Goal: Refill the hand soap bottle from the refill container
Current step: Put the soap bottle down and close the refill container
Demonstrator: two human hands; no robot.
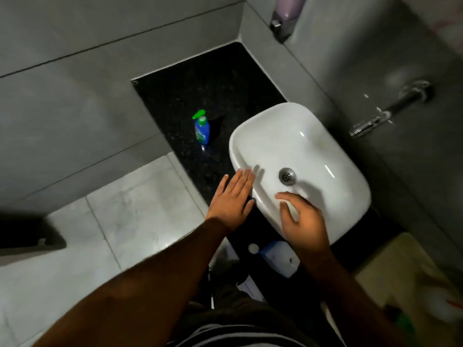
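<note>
I judge the soap bottle [202,128] at eleven o'clock light, rigid, slick — grip its body. Left hand [231,202] flat, right hand [302,221] loosely spread, both empty.

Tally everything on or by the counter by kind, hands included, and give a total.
Pump soap bottle, blue with green pump: 1
White basin: 1
Pale refill container below the counter: 1
Wall tap: 1
Hands: 2, left hand and right hand, both empty
Total: 6
</note>
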